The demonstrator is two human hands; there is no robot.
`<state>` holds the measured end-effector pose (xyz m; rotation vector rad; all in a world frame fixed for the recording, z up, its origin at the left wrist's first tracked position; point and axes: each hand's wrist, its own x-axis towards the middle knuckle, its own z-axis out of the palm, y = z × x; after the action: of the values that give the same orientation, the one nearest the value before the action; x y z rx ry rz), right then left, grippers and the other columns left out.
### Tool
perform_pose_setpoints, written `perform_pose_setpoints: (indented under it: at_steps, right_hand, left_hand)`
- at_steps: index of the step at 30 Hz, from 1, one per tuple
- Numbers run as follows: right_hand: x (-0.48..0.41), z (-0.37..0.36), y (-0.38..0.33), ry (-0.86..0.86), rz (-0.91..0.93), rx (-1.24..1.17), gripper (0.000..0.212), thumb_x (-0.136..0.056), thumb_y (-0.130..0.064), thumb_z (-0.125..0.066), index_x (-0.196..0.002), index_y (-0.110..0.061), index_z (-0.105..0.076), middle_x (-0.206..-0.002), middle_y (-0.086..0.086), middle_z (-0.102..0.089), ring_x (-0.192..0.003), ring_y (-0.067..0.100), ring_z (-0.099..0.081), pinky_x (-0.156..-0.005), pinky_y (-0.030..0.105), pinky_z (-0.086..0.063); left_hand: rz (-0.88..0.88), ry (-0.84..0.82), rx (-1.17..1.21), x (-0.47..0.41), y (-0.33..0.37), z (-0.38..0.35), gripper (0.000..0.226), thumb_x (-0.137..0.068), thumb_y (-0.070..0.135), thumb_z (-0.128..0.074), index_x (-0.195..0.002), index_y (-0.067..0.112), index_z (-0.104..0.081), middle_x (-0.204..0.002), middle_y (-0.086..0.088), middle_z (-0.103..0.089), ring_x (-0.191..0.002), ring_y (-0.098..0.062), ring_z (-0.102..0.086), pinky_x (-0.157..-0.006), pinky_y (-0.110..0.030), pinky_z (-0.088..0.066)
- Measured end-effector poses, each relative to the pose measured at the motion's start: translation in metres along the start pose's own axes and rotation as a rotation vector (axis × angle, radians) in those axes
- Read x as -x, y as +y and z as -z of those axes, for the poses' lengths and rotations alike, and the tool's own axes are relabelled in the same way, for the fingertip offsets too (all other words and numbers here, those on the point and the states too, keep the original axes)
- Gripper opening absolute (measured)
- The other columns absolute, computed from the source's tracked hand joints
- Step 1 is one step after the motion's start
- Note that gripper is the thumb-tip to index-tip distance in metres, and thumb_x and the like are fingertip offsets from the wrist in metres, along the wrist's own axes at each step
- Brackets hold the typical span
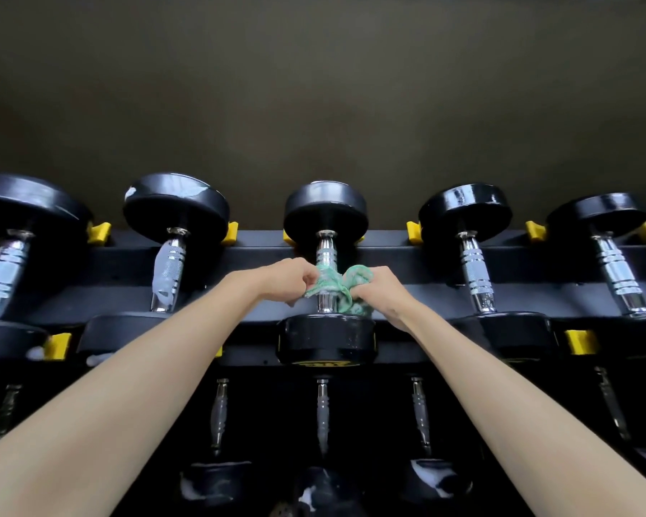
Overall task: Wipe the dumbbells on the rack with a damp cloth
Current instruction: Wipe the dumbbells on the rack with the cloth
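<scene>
A black dumbbell with a chrome handle lies in the middle of the rack's top tier. A green cloth is wrapped around the lower part of that handle. My left hand pinches the cloth's left end, just left of the handle. My right hand grips the bunched right end on the other side. The cloth hides the middle of the handle. The near weight head sits just below both hands.
Two more dumbbells lie on each side along the top tier, such as the one at left with foam on its handle and the one at right. Yellow stops mark the rack. A lower tier holds several dumbbells. A dark wall rises behind.
</scene>
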<state>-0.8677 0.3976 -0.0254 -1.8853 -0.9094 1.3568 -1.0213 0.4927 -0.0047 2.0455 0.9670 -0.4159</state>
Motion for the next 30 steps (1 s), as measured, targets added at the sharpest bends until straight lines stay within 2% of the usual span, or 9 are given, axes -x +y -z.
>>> perform_pose_setpoints:
  at_steps: [6, 9, 13, 16, 20, 23, 26, 28, 30]
  right_hand:
    - [0.013, 0.004, -0.006, -0.096, -0.106, 0.162, 0.019, -0.072, 0.006, -0.044, -0.068, -0.01, -0.052, -0.059, 0.005, -0.039, -0.048, 0.016, -0.031, -0.042, 0.018, -0.026]
    - [0.019, 0.01, -0.015, -0.008, -0.164, 0.015, 0.01, -0.067, 0.003, -0.046, -0.07, -0.006, -0.052, -0.068, 0.008, -0.043, -0.052, 0.018, -0.036, -0.047, 0.023, -0.028]
    - [0.026, 0.029, -0.026, -0.008, -0.194, -0.493, 0.014, -0.074, 0.003, -0.041, -0.076, -0.009, -0.048, -0.078, 0.008, -0.056, -0.064, 0.021, -0.054, -0.059, 0.025, -0.043]
    - [0.031, 0.036, -0.036, -0.024, -0.203, -0.652, 0.019, -0.08, -0.001, -0.038, -0.083, -0.006, -0.055, -0.071, 0.008, -0.066, -0.059, 0.02, -0.062, -0.058, 0.027, -0.048]
    - [0.036, 0.038, -0.044, -0.047, -0.192, -0.773, 0.021, -0.082, -0.003, -0.039, -0.09, -0.007, -0.059, -0.082, 0.01, -0.063, -0.065, 0.02, -0.059, -0.061, 0.03, -0.046]
    - [0.032, 0.04, -0.045, -0.022, -0.198, -0.838, 0.016, -0.084, -0.004, -0.046, -0.095, -0.006, -0.058, -0.093, 0.012, -0.063, -0.078, 0.024, -0.061, -0.073, 0.038, -0.052]
    - [0.025, 0.033, -0.044, 0.07, -0.188, -0.808, 0.021, -0.086, -0.004, -0.053, -0.106, -0.006, -0.057, -0.096, 0.012, -0.063, -0.08, 0.025, -0.063, -0.081, 0.041, -0.051]
    - [0.02, 0.024, -0.043, 0.168, -0.173, -0.796, 0.029, -0.088, -0.003, -0.054, -0.117, -0.003, -0.055, -0.097, 0.014, -0.064, -0.08, 0.026, -0.063, -0.081, 0.044, -0.05]
    - [0.018, 0.015, -0.044, 0.126, -0.163, -0.874, 0.034, -0.094, -0.014, -0.049, -0.125, -0.001, -0.053, -0.107, 0.017, -0.064, -0.086, 0.027, -0.063, -0.082, 0.045, -0.049]
  left_hand:
    - [0.034, -0.155, -0.101, 0.011, 0.012, 0.003, 0.029, -0.071, -0.015, -0.031, -0.059, 0.012, -0.037, -0.061, -0.005, -0.04, -0.056, -0.017, -0.044, -0.051, -0.021, -0.039]
    - [0.06, -0.072, -0.035, 0.017, 0.016, 0.011, 0.03, -0.073, -0.014, -0.034, -0.062, 0.012, -0.042, -0.064, -0.006, -0.047, -0.058, -0.016, -0.049, -0.052, -0.02, -0.042]
    - [0.033, 0.134, 0.374, 0.029, 0.019, 0.035, 0.026, -0.08, -0.009, -0.047, -0.067, 0.014, -0.049, -0.076, -0.001, -0.052, -0.074, -0.012, -0.052, -0.065, -0.021, -0.048]
    - [-0.045, 0.149, 0.623, 0.04, 0.03, 0.046, 0.006, -0.07, 0.009, -0.055, -0.068, 0.015, -0.053, -0.085, -0.001, -0.055, -0.087, -0.012, -0.053, -0.085, -0.029, -0.046]
    - [-0.133, 0.169, 1.087, 0.044, 0.046, 0.045, 0.011, -0.081, 0.009, -0.049, -0.071, 0.014, -0.051, -0.076, -0.003, -0.061, -0.071, -0.019, -0.062, -0.077, -0.034, -0.051]
    - [-0.092, 0.404, 1.011, 0.043, 0.055, 0.039, 0.018, -0.092, 0.003, -0.044, -0.08, 0.014, -0.052, -0.08, -0.004, -0.058, -0.067, -0.016, -0.06, -0.062, -0.03, -0.053]
    - [-0.108, 0.643, 0.745, 0.037, 0.058, 0.031, 0.012, -0.091, 0.005, -0.049, -0.085, 0.014, -0.053, -0.083, -0.003, -0.054, -0.071, -0.014, -0.056, -0.063, -0.032, -0.055]
    - [-0.19, 0.697, 0.624, 0.033, 0.063, 0.025, 0.009, -0.089, 0.004, -0.051, -0.087, 0.011, -0.055, -0.079, -0.002, -0.054, -0.066, -0.013, -0.056, -0.059, -0.028, -0.057]
    - [-0.245, 0.63, 0.554, 0.029, 0.072, 0.019, 0.012, -0.087, 0.003, -0.052, -0.085, 0.012, -0.059, -0.08, -0.004, -0.059, -0.067, -0.015, -0.058, -0.067, -0.033, -0.057]
